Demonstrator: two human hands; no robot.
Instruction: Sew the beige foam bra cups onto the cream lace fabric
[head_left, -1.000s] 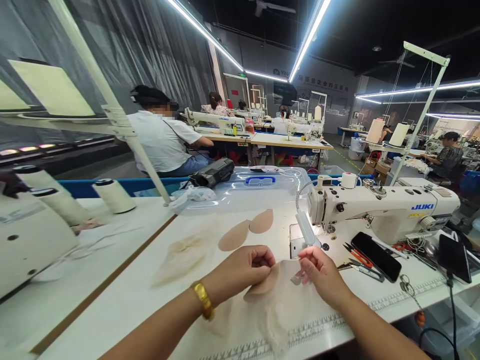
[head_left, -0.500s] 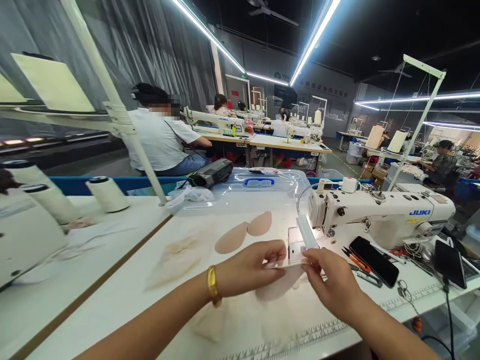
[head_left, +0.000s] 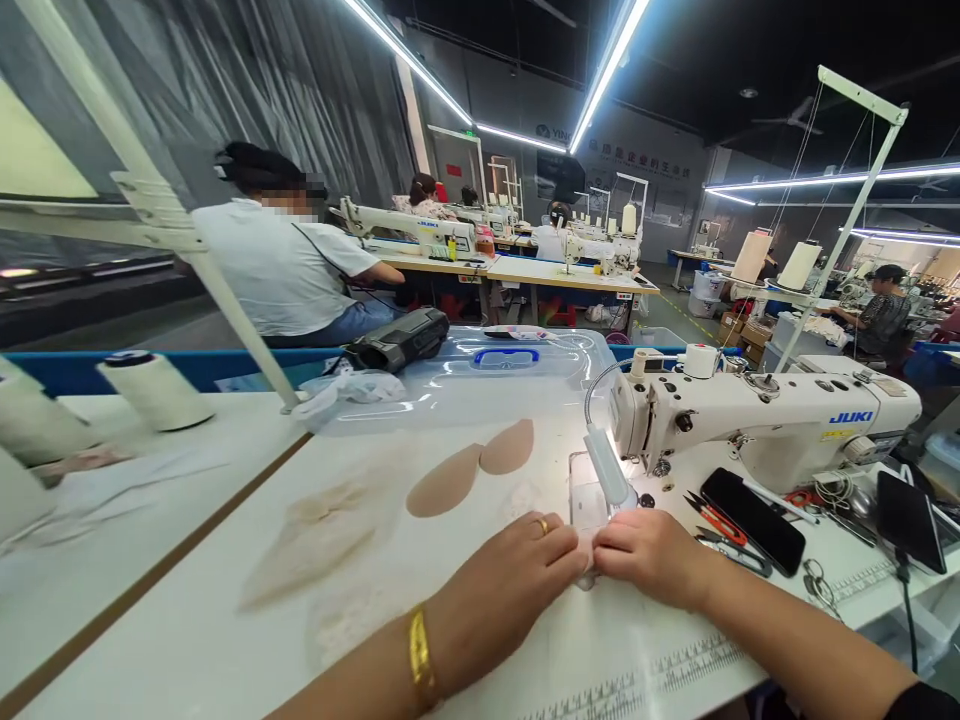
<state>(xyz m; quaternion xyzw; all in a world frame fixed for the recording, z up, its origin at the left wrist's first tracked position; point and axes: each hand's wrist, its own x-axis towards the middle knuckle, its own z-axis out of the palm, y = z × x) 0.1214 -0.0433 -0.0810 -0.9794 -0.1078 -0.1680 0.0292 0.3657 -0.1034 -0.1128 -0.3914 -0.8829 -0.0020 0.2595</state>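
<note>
My left hand (head_left: pixel 510 575), with a gold ring and bracelet, is by the needle area of a white sewing machine (head_left: pixel 765 425). Opposite it, my right hand (head_left: pixel 656 555) has its fingers bent and close to the left fingertips. Both sets of fingers pinch a thin pale fabric piece (head_left: pixel 587 580), mostly hidden beneath them. A lit lamp (head_left: pixel 607 465) on a bendy neck hangs over the needle plate. Two joined beige cup-shaped pieces (head_left: pixel 444 482) lie beyond my left hand. Sheer cream fabric (head_left: pixel 315 540) rests farther left.
Thread snips (head_left: pixel 724 522), a black phone (head_left: pixel 754 520) and keys (head_left: pixel 819 580) lie right of my right hand. A ruler strip (head_left: pixel 660 670) runs along the front edge. Behind stands a clear plastic box lid (head_left: pixel 457 375). Co-workers sit at machines ahead.
Both hands have lowered the pale fabric from in front of the machine to the needle area, the left hand turning palm down. The view has shifted slightly right.
</note>
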